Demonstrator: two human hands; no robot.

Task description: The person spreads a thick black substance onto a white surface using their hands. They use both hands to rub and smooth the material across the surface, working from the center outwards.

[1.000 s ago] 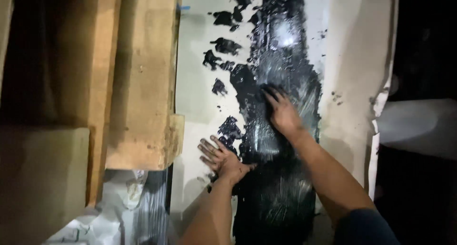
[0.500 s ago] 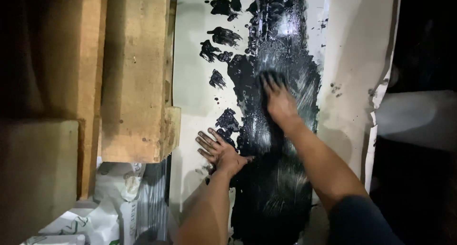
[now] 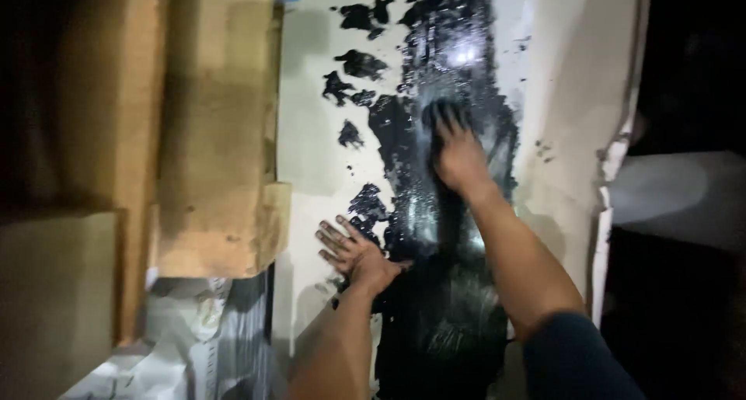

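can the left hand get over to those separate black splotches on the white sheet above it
Probably yes. The left hand lies flat on the white sheet, just below the separate black splotches. Only bare sheet lies between; the wooden block sits off to the side, and the right hand is pressed into the black coating.

Glossy black coating [image 3: 447, 213] streaks and blotches the off-white panel [image 3: 311, 151]; left of the panel, pale tan wooden beams [image 3: 217, 136].

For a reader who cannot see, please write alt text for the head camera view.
Two bare hands press flat on a white sheet smeared with glossy black paste: the right hand in the wet black band, the left hand at its edge. Wooden planks stand to the left.
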